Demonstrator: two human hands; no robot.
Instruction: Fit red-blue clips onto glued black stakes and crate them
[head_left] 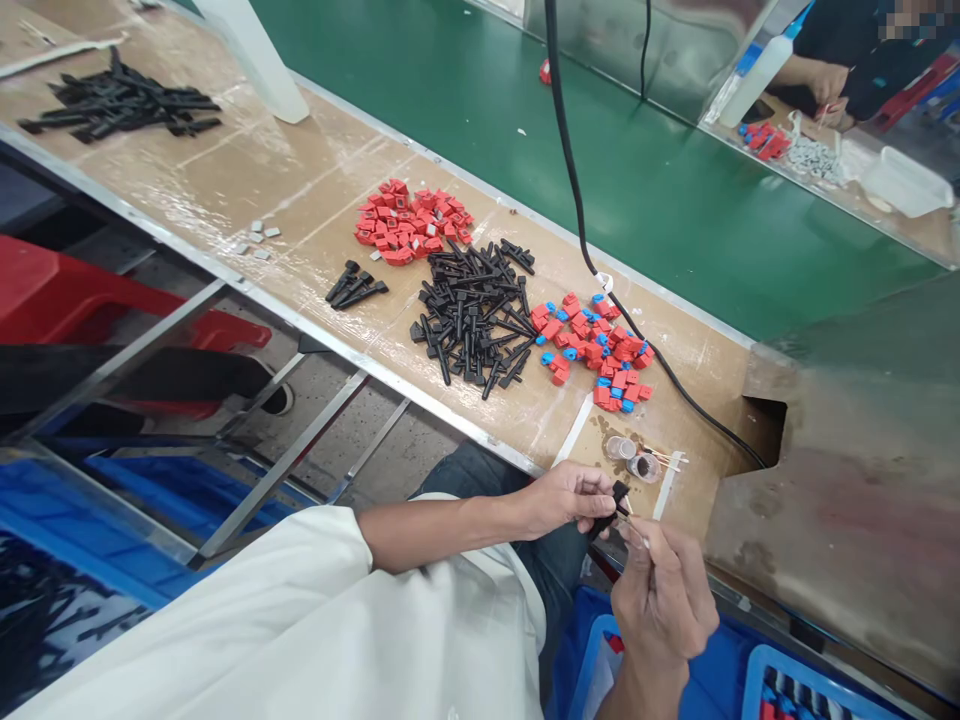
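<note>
My left hand (564, 497) pinches a small black plastic piece (609, 508) near the bench's front edge. My right hand (660, 590) is closed on a thin pale stick (634, 522) whose tip touches that black piece. Just beyond the hands sit two small clear cups (634, 458) on a stained patch of the bench. Farther out lie a heap of black pieces (472, 320), a pile of red caps (411, 222) and a mixed pile of red and blue caps (596, 350).
A black cable (581, 230) runs across the green belt (600, 150) to the bench. More black parts (120, 100) lie far left. Blue bins (795, 680) sit below my hands. Another person's hand (825, 85) works at the far right.
</note>
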